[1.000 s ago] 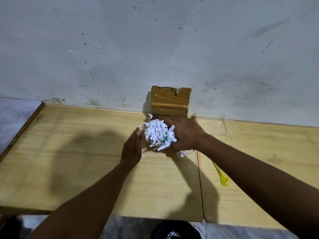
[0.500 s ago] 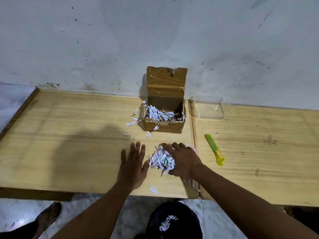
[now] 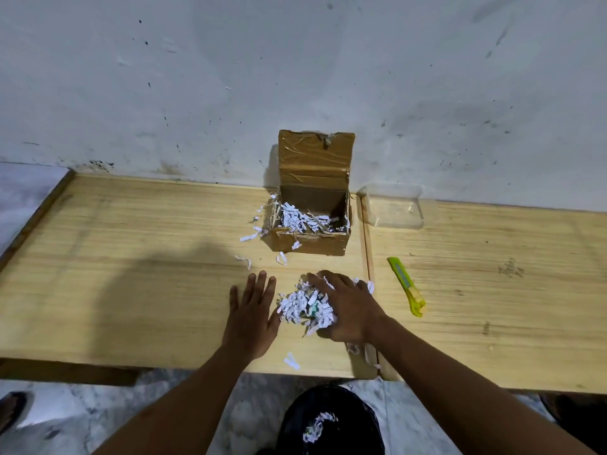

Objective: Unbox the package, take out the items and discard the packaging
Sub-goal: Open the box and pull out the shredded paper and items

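So the cardboard box (image 3: 312, 221) sits at the back of the wooden table (image 3: 131, 257), lid flap standing up against the wall (image 3: 295, 77), and there's still a layer of shredded paper inside. A few loose strips are scattered on the tabletop just left of and in front of the box.

Closer to the person, the right hand (image 3: 348, 307) is cupped over a clump of shredded paper (image 3: 303, 305) on the table, fingers curled around its far side, so it's closed loosely on that pile. Something small and green peeks out of the middle of the clump, can't tell what it is. The left hand (image 3: 251, 311) lies flat, fingers spread and empty, with the thumb edge right up against the left side of the pile.

The pile sits near the front edge of the table and just left of the seam where a second table (image 3: 492, 290) butts up. A yellow-green utility knife (image 3: 406, 285) lies on that second one, just right of the seam and near the right hand. A clear plastic tray (image 3: 394, 208) sits beside the box at the wall.

Loads of bare table to the left. Below the front edge, a black bin bag (image 3: 328, 418) has some shreds in it already.
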### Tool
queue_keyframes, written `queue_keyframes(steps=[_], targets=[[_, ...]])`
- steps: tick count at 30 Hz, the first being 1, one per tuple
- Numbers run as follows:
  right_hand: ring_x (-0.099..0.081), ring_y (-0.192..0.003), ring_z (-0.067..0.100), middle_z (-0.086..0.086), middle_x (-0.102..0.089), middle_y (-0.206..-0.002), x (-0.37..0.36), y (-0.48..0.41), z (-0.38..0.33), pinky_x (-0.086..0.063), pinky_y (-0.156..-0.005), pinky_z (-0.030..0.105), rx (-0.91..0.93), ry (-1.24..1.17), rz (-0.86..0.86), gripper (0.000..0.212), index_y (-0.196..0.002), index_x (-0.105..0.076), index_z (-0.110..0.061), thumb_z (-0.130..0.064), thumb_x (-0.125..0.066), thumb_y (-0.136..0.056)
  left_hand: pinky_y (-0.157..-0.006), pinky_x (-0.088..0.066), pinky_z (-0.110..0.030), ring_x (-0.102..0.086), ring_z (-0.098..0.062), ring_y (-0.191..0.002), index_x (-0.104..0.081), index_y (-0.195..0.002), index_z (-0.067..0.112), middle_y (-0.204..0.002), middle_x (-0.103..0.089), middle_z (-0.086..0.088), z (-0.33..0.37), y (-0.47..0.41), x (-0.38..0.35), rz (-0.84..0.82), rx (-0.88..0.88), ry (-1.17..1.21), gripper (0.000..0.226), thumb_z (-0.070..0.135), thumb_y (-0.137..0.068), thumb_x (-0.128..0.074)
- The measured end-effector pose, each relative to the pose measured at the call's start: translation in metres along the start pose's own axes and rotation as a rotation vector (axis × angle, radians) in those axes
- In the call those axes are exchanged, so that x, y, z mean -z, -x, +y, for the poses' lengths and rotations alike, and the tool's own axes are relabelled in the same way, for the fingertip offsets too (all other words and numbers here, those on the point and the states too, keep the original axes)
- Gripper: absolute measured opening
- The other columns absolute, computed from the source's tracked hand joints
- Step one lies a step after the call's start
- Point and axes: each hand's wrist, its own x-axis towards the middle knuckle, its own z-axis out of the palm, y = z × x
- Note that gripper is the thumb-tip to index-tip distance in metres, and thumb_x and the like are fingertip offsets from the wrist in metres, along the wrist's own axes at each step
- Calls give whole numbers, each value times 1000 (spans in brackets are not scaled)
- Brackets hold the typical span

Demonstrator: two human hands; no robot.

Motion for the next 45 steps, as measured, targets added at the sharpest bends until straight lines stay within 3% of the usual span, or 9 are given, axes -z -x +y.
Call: queue_keyframes(steps=[4, 9, 14, 20, 24, 27, 35, 41, 45], targets=[[-23, -147, 25, -2, -14, -164, 33, 7, 16, -10, -113, 70, -24, -224, -44, 119, -150, 0, -50, -77, -71, -58, -104, -37, -52, -55, -30, -125, -59, -131, 15, -132, -62, -9, 20, -15, 28, 178, 171, 343, 63, 41, -82, -29], [-61, -102, 21, 0, -62, -114, 45, 22, 42, -49, -90, 46, -72, -454, 248, 57, -113, -66, -22, -45, -67, -60, -92, -47, -43, -62, -26, -107, -65, -122, 16, -116, -69, -3, 52, -27, 56, 252, -126, 482, 45, 35, -86, -47], [-58, -88, 21, 2, -59, -104, 27, 32, 47, -51, -80, 38, -200, -467, 162, 55, -115, -64, -24, -39, -65, -62, -97, -33, -38, -44, -15, -124, -52, -136, 36, -132, -54, 7, 77, -29, 39, -46, -374, 128, 58, 61, -84, -55], [-60, -79, 13, -8, -60, -91, 12, 36, 57, -43, -75, 25, -231, -621, 229, 28, -102, -67, -23, -24, -81, -78, -76, -52, -40, -62, -20, -87, -69, -92, 20, -90, -68, 2, 58, -35, 38, 64, -325, 481, 14, 29, -86, -60], [-65, -90, 23, 2, -66, -98, 9, 35, 66, -52, -78, 39, -231, -574, 348, 25, -104, -69, -19, -23, -75, -80, -71, -53, -36, -66, -27, -76, -68, -79, 14, -79, -71, -4, 23, -40, 48, 236, -62, 501, 24, 29, -77, -50], [-58, -96, 16, -3, -57, -114, 20, 36, 58, -46, -70, 31, -253, -412, 412, 55, -119, -65, -25, -43, -54, -68, -83, -49, -44, -62, -29, -97, -70, -96, 21, -100, -70, -1, 14, -42, 53, 292, 174, 291, 35, 30, -74, -45], [-63, -89, 26, -3, -58, -96, 18, 18, 40, -49, -68, 35, -161, -259, 235, 25, -102, -71, -27, -34, -62, -80, -90, -44, -40, -58, -21, -111, -64, -124, 28, -117, -65, -1, 52, -41, 34, 74, -459, 219, 41, 48, -88, -58], [-66, -78, 24, 2, -67, -80, 23, 26, 71, -52, -83, 39, -218, -370, 267, 12, -78, -73, -17, -8, -66, -75, -79, -51, -36, -67, -29, -88, -69, -97, 13, -94, -72, -6, 12, -42, 39, 182, -160, 367, 30, 34, -82, -54], [-67, -93, 25, -4, -73, -101, 25, 31, 77, -48, -77, 31, -310, -291, 288, 15, -90, -75, -23, -17, -68, -79, -87, -44, -44, -61, -27, -103, -66, -114, 22, -107, -69, -1, -5, -42, 49, 255, 23, 201, 47, 35, -74, -44]])
